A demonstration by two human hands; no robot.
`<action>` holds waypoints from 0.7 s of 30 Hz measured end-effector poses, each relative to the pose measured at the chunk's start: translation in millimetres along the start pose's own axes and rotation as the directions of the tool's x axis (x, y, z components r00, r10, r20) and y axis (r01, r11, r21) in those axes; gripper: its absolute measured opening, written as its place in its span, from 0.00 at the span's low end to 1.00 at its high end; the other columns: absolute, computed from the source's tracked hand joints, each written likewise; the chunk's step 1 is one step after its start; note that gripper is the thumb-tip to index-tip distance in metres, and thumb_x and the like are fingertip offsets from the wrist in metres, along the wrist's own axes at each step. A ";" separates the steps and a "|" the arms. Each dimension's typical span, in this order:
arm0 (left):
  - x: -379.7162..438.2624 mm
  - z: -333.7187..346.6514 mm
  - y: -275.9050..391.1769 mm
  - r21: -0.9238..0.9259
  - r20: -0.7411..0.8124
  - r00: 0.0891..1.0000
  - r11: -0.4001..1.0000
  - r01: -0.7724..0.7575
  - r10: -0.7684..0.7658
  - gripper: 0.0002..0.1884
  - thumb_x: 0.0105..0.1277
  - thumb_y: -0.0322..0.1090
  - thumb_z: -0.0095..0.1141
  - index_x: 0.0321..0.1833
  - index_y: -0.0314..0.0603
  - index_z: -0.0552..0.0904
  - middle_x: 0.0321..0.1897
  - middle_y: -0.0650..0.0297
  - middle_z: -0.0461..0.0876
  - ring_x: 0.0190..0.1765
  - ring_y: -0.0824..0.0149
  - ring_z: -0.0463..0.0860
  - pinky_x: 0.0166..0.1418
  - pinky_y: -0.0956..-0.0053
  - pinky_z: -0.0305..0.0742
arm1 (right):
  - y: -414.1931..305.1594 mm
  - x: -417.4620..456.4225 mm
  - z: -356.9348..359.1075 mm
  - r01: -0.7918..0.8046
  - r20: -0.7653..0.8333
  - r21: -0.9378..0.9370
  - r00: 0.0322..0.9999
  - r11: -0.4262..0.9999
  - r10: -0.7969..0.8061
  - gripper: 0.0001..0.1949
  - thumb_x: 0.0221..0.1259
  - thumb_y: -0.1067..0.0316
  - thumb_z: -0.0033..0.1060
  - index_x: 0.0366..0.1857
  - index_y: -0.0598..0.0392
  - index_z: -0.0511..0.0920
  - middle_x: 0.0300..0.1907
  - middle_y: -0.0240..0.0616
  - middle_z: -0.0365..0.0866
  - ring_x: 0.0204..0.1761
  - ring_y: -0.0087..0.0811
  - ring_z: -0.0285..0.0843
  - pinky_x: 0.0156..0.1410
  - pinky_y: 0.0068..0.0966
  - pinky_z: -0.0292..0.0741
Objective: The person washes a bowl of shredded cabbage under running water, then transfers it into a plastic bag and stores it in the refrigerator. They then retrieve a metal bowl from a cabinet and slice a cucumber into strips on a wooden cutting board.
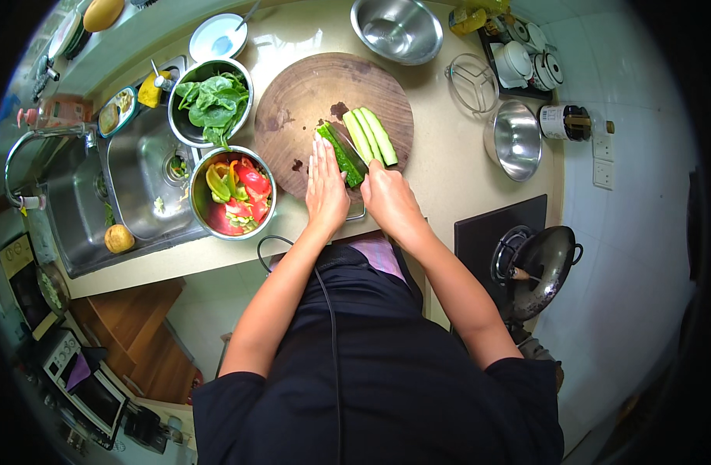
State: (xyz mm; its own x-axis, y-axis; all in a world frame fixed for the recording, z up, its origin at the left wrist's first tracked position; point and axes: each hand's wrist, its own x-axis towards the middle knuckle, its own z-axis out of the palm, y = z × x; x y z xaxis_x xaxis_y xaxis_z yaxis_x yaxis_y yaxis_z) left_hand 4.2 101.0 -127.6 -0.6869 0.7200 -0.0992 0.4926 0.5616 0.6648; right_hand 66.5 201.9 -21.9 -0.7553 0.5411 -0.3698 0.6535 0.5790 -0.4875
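On a round wooden cutting board (285, 133) lies a dark green cucumber piece (346, 160), skin side up. My left hand (326, 180) rests flat along its left side, fingers extended and touching it. My right hand (390, 195) is closed on a knife, whose narrow blade (352, 144) shows along the cucumber's right edge; the handle is hidden by my fingers. Several pale cucumber strips (371, 136) lie side by side to the right of the blade. Dark wet patches mark the board.
Left of the board stand a steel bowl of leafy greens (213, 107) and one of cut peppers (233, 192), beside a double sink (152, 203). A steel bowl (397, 29) sits behind, another (515, 139) at right. A wok (544, 273) rests on the stove.
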 end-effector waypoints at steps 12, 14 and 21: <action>0.0 1.5 0.4 0.019 -0.001 1.000 1.000 0.004 -0.004 0.38 0.67 0.26 0.53 0.76 0.28 0.47 0.78 0.43 0.44 0.80 0.49 0.47 0.80 0.58 0.46 | 16.2 -17.4 5.4 -0.044 0.014 0.029 0.999 0.999 0.044 0.08 0.64 0.70 0.53 0.34 0.65 0.70 0.24 0.62 0.78 0.31 0.64 0.77 0.38 0.53 0.73; -1.0 2.5 -1.2 0.021 -0.009 1.000 1.000 -0.002 0.003 0.38 0.67 0.27 0.53 0.76 0.29 0.48 0.78 0.43 0.44 0.79 0.49 0.47 0.80 0.58 0.47 | 27.3 -19.7 21.3 -0.033 -0.030 0.048 0.999 0.998 0.034 0.07 0.64 0.71 0.53 0.35 0.64 0.70 0.24 0.61 0.78 0.30 0.63 0.77 0.35 0.52 0.73; -0.6 -1.4 1.5 -0.014 -0.007 1.000 1.000 0.003 -0.003 0.37 0.69 0.28 0.51 0.76 0.30 0.48 0.78 0.42 0.45 0.79 0.48 0.48 0.80 0.57 0.47 | 64.1 -30.5 65.6 0.129 -0.254 0.160 0.963 0.979 -0.086 0.07 0.65 0.70 0.55 0.37 0.62 0.70 0.22 0.56 0.78 0.26 0.59 0.78 0.30 0.49 0.73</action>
State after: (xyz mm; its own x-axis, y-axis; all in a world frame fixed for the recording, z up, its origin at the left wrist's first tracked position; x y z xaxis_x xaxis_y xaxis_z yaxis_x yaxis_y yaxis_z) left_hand 4.6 100.8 -125.6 -0.6921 0.7153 -0.0966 0.4829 0.5584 0.6745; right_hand 128.1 182.5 -93.8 -0.7711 0.6266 -0.1135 0.5340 0.5392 -0.6512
